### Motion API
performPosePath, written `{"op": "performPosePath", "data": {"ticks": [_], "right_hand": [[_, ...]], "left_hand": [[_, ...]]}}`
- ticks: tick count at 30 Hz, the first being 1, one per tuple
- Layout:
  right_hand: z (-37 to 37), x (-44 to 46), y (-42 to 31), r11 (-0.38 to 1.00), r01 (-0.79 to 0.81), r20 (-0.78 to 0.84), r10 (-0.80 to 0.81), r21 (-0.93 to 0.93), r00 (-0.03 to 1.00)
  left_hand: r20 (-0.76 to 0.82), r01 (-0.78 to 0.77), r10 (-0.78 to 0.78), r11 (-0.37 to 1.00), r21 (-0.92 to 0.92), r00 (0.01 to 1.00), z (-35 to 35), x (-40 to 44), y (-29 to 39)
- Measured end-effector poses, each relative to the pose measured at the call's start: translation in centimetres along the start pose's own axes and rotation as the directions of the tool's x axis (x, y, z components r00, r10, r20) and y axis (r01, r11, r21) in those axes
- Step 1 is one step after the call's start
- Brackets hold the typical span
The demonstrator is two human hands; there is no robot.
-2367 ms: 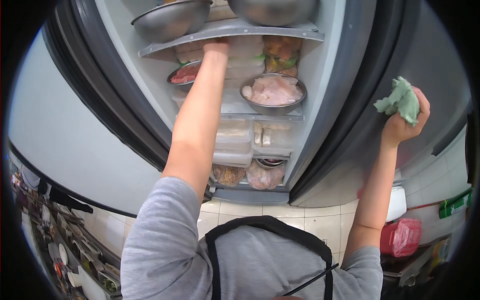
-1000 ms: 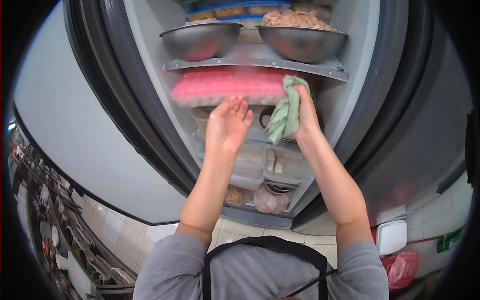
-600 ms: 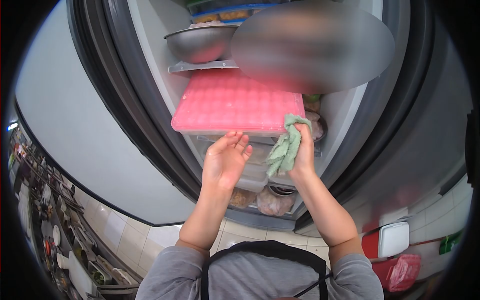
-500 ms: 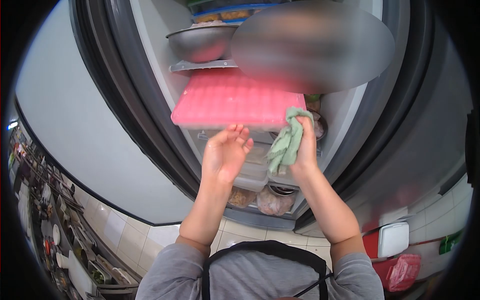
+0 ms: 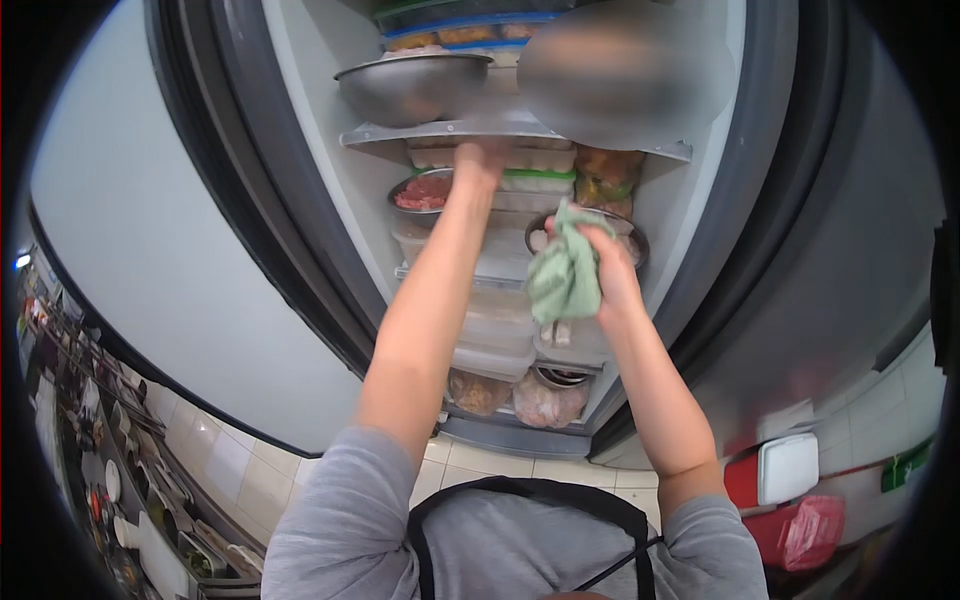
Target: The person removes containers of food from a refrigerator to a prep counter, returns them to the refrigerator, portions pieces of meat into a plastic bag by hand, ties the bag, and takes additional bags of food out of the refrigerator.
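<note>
My left hand (image 5: 480, 162) reaches into the open fridge, just under the upper shelf (image 5: 400, 132). Its fingers are smeared and partly hidden, so I cannot tell what they touch. Close by are a bowl of raw minced meat (image 5: 424, 192) and whitish containers (image 5: 537, 158), one with a green rim. My right hand (image 5: 615, 270) is closed around a crumpled green cloth (image 5: 568, 275). That cloth hangs in front of a metal bowl (image 5: 640, 245) holding pale pieces of food.
A large metal bowl (image 5: 410, 90) stands on the upper shelf beside a blurred patch. Below are clear plastic drawers (image 5: 490, 355) and bagged food (image 5: 550, 402). Fridge doors flank me on both sides. Red containers (image 5: 800, 530) stand on the floor at right.
The pink, flat, ribbed piece in front of the shelf is out of sight, and the contents behind it show. My left hand has moved up and deeper. The cloth stays in my right hand.
</note>
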State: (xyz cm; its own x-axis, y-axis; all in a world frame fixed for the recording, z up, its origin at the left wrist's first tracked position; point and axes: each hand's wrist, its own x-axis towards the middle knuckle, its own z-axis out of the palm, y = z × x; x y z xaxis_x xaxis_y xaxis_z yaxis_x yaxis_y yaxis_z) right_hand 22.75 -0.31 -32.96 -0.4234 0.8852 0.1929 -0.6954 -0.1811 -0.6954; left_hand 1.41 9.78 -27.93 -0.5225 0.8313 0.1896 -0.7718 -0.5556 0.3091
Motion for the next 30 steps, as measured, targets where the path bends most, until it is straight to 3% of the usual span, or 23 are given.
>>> {"op": "performPosePath", "data": {"ticks": [1, 3, 7, 9, 10, 12, 14, 15, 16, 17, 19, 21, 22, 23, 24, 25, 27, 29, 30], "right_hand": [[-1.3, -1.2, 0.3, 0.994, -0.051, 0.039, 0.055, -0.094, 0.998], [-3.3, -3.1, 0.6, 0.977, -0.105, 0.058, 0.118, -0.186, 0.991], [-5.7, -5.9, 1.0, 0.946, -0.124, 0.054, 0.147, -0.300, 0.988], [-5.8, -6.8, -0.1, 0.939, -0.116, 0.039, 0.136, -0.325, 0.990], [-5.6, -7.1, -0.7, 0.940, -0.106, 0.022, 0.119, -0.325, 0.993], [-5.6, -7.2, -1.6, 0.942, -0.081, 0.013, 0.090, -0.325, 0.996], [-4.7, -7.3, -2.4, 0.952, -0.023, 0.025, 0.032, -0.305, 0.999], [-4.0, -7.4, -2.8, 0.951, -0.009, 0.033, 0.020, -0.310, 0.999], [-3.2, -7.4, -3.1, 0.917, 0.087, -0.003, -0.096, -0.390, 0.995], [-2.3, -7.4, -3.7, 0.864, 0.180, -0.027, -0.218, -0.469, 0.976], [-0.7, -7.1, -5.7, 0.816, 0.246, 0.004, -0.287, -0.523, 0.958], [-0.4, -6.3, -8.1, 0.573, 0.593, 0.320, -0.510, -0.566, 0.799], [1.0, -6.0, -9.5, 0.500, 0.698, 0.387, -0.592, -0.512, 0.707], [3.0, -5.7, -11.3, 0.417, 0.789, 0.445, -0.661, -0.451, 0.604], [5.5, -5.6, -12.8, 0.316, 0.814, 0.463, -0.697, -0.486, 0.547], [8.0, -5.2, -14.0, 0.212, 0.829, 0.482, -0.728, -0.518, 0.488], [11.5, -3.3, -15.7, 0.036, 0.752, 0.507, -0.718, -0.658, 0.477], [14.3, 0.3, -17.2, -0.497, 0.472, 0.672, -0.655, -0.728, 0.346], [15.2, 2.7, -17.8, -0.649, 0.416, 0.768, -0.583, -0.637, 0.265]], "left_hand": [[-0.007, 0.016, -0.015, 1.000, 0.003, 1.000, -0.1, 1.1, -0.5], [0.070, -0.155, 0.146, 0.979, 0.135, 0.987, -0.9, 2.9, -1.2], [-0.097, -0.053, 0.079, 0.969, 0.240, 0.992, -2.1, 2.7, -0.5], [0.011, -0.014, 0.010, 0.905, 0.425, 1.000, -3.4, 2.5, -0.2], [0.010, -0.012, 0.009, 0.906, 0.424, 1.000, -2.9, 0.8, -0.1], [0.091, 0.105, -0.219, 0.744, 0.660, 0.971, -0.7, -5.6, 0.7], [0.111, 0.225, -0.470, 0.601, 0.767, 0.876, -0.1, -9.2, 2.4], [0.188, 0.144, -0.537, 0.517, 0.844, 0.822, 0.5, -10.8, 3.7], [0.258, 0.039, -0.602, 0.435, 0.900, 0.756, 1.6, -12.1, 5.3], [0.284, 0.013, -0.595, 0.444, 0.896, 0.752, 2.9, -13.2, 6.9], [0.371, -0.250, -0.622, 0.276, 0.928, 0.690, 6.0, -14.8, 10.3], [0.294, -0.284, -0.566, 0.109, 0.953, 0.770, 9.8, -16.1, 13.9], [0.560, -0.573, -0.434, 0.115, 0.812, 0.706, 10.4, -15.0, 14.8], [0.595, -0.635, -0.331, -0.016, 0.773, 0.732, 11.8, -13.8, 16.2], [0.695, -0.723, -0.224, -0.081, 0.686, 0.684, 13.0, -12.2, 17.2], [0.751, -0.770, -0.168, -0.121, 0.627, 0.638, 14.9, -11.3, 18.1], [0.867, -0.816, -0.064, -0.379, 0.437, 0.494, 17.5, -6.7, 19.7], [0.898, -0.853, -0.110, -0.381, 0.358, 0.426, 19.9, -1.9, 20.8], [0.907, -0.758, -0.112, -0.596, 0.267, 0.407, 20.8, -0.2, 20.9]]}}
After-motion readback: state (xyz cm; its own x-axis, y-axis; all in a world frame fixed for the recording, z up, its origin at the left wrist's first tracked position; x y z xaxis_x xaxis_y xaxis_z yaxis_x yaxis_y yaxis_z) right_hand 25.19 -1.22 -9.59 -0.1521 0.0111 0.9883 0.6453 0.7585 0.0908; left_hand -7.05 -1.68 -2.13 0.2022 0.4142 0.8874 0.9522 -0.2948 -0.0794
